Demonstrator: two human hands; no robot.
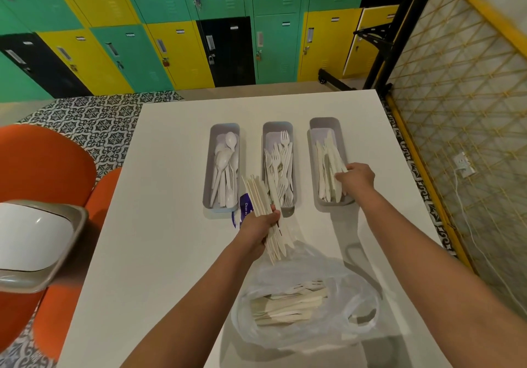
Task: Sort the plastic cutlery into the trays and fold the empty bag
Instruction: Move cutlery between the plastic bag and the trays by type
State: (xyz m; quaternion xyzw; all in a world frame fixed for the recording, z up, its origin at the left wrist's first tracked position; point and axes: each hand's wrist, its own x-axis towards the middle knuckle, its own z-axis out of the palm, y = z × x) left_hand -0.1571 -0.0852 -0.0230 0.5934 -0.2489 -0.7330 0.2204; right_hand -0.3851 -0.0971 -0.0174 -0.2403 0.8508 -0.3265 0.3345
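Presently, left hand (258, 226) gripping a bundle of white plastic knives (266, 213) above the white table (159, 196). Right hand (356, 179), fingers curled, on knives in the right tray (328, 165). Spoon tray (224, 168), fork tray (278, 165) alongside. Clear bag (308, 302) nearest, holding cutlery.
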